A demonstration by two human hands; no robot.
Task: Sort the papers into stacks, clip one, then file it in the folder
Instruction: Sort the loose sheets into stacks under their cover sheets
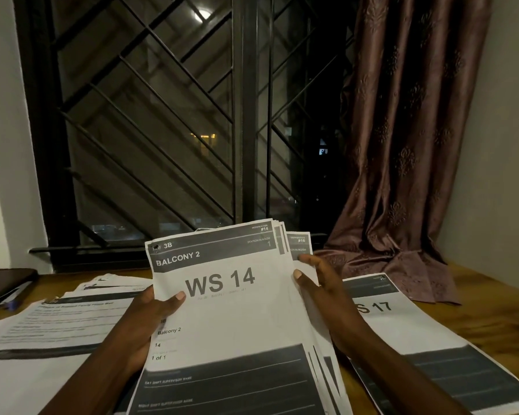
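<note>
I hold a fanned bundle of printed papers (231, 319) upright over the table, its top sheet reading "WS 14, Balcony 2". My left hand (146, 322) grips the bundle's left edge, thumb across the front. My right hand (321, 292) pinches the right edge, where a sheet marked #16 sticks out behind. On the table to the right lies a sheet reading "WS 17" (408, 333). A spread of text-covered papers (57, 322) lies flat to the left. A dark folder (3, 283) sits at the far left edge.
The wooden table (492, 319) runs to a barred window (168, 121) at the back. A brown curtain (408, 163) hangs at the right and pools on the tabletop. Walls close in on both sides.
</note>
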